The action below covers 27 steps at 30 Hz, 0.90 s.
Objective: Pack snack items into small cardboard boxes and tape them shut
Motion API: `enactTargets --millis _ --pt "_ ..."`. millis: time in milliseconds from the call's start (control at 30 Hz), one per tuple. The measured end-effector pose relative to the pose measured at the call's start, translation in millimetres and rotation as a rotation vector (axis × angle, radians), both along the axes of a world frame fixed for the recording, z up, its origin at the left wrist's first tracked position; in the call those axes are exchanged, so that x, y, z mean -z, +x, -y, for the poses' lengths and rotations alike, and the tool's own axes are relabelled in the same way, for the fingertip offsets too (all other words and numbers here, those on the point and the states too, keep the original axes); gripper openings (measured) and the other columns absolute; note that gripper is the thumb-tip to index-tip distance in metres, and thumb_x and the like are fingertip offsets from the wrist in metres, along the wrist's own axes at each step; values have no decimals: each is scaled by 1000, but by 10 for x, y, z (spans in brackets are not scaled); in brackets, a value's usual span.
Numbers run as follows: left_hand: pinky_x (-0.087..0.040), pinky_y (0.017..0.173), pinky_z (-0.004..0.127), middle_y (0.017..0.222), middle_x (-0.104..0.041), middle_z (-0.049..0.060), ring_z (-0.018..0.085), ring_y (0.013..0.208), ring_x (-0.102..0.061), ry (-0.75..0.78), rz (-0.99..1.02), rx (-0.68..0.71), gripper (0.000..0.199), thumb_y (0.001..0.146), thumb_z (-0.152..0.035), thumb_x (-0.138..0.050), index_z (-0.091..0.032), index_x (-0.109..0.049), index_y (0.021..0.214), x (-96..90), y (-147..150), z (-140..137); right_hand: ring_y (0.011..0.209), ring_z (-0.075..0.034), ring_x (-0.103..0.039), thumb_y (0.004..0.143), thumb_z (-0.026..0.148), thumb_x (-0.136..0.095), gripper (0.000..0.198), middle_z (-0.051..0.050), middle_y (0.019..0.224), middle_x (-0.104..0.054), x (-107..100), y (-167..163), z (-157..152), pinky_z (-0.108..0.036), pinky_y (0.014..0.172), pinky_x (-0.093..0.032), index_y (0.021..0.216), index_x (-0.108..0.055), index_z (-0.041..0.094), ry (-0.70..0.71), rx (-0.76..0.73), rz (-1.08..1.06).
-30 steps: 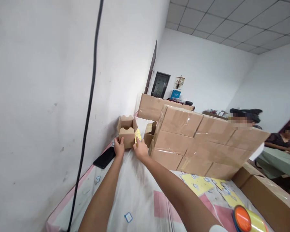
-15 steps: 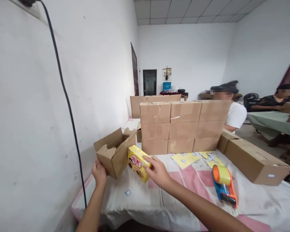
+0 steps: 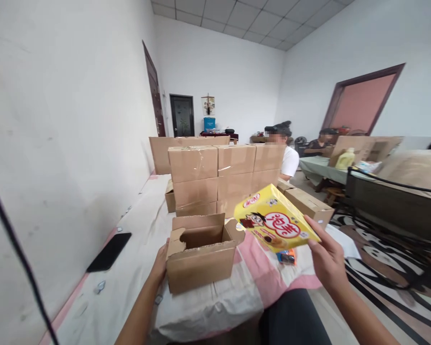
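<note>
An open cardboard box (image 3: pixel 201 266) stands on the cloth-covered table, its flaps raised and its inside looking bare where it shows. At its left side is my left hand (image 3: pixel 161 261), closed on the edge, with the fingertips partly hidden behind the cardboard. My right hand (image 3: pixel 326 254) grips a yellow printed snack box (image 3: pixel 273 218) by its right end, thumb on the front. The snack box is tilted in the air to the right of the cardboard box. Below it, a tape dispenser (image 3: pixel 286 257) is partly covered from view.
Sealed cartons (image 3: pixel 196 165) are stacked behind the open box, with a long carton (image 3: pixel 307 203) at their right. A black phone (image 3: pixel 109 252) lies at left near the wall. One person in a white shirt (image 3: pixel 289 160) sits beyond the stack; another is farther back.
The view has turned right. The yellow snack box has moved away from the cardboard box, to the right and up, in my right hand. The cardboard box has gone from tilted to upright.
</note>
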<state>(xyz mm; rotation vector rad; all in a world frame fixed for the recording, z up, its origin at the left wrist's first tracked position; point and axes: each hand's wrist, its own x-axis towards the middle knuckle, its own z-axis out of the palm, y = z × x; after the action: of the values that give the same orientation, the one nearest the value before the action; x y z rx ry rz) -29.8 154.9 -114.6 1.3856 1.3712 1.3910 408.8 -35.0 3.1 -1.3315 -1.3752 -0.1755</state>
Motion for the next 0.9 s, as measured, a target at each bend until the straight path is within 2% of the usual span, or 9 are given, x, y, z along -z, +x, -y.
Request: enactTargets --millis 200,367,467,567,633,700,767,833,900 --pt "-57 90 47 90 -77 9 34 95 -71 7 -2 47 53 64 -68 -63 -21 -71 87 -105 -33 -65 112 -27 -63 96 41 -56 45 -11 122 -66 -426 -537 -440 -40 88 -56 138 -64 27 108 -298 50" --pt "-55 91 48 97 -77 12 35 99 -70 -73 -92 -113 52 69 -66 -62 -21 -70 93 -284 -268 25 103 -22 -62 97 29 -56 45 -8 115 -62 -447 -940 -822 -37 87 -53 142 -60 31 88 -463 205" --pt "-55 91 46 107 -76 12 33 104 -70 -76 -134 -138 55 77 -68 -57 -21 -68 103 -504 -290 164 96 -20 -60 96 25 -55 46 -6 107 -60 -429 -1124 -963 -34 83 -52 142 -60 31 69 -539 262" --pt "-53 96 48 119 -71 13 35 115 -66 116 -291 -182 62 73 -70 -65 -21 -65 112 -786 -184 347 92 -19 -58 95 21 -54 49 -5 101 -57 -387 -1229 -1030 -33 79 -51 142 -59 32 69 -590 294" --pt "-53 94 45 112 -71 11 32 109 -66 314 -405 -198 52 77 -64 -65 -21 -67 105 -945 -88 452 92 -19 -58 95 20 -54 50 -4 102 -57 -344 -1252 -1048 -33 79 -51 143 -58 33 56 -603 300" --pt "-53 87 38 100 -73 7 26 95 -68 450 -507 -56 33 87 -55 -61 -23 -69 92 -1042 -7 512 93 -19 -58 95 20 -54 50 -5 103 -58 -297 -1251 -1057 -33 79 -51 143 -58 33 32 -595 292" --pt "-51 86 35 93 -76 2 21 89 -68 509 -628 229 26 93 -45 -57 -26 -73 85 -1072 54 521 93 -19 -59 95 21 -55 49 -5 102 -58 -255 -1239 -1061 -32 78 -51 142 -59 33 11 -576 279" --pt "-45 99 40 90 -78 -1 22 94 -68 532 -774 467 25 94 -42 -58 -29 -76 82 -1056 101 497 91 -19 -59 95 22 -55 47 -4 101 -58 -222 -1228 -1064 -31 76 -51 140 -61 33 -14 -561 273" --pt "-35 109 48 80 -77 -1 23 94 -67 525 -895 561 32 95 -44 -58 -28 -75 72 -1029 139 469 91 -19 -60 94 22 -54 45 -5 101 -58 -197 -1222 -1066 -32 77 -51 137 -64 32 -53 -554 273"
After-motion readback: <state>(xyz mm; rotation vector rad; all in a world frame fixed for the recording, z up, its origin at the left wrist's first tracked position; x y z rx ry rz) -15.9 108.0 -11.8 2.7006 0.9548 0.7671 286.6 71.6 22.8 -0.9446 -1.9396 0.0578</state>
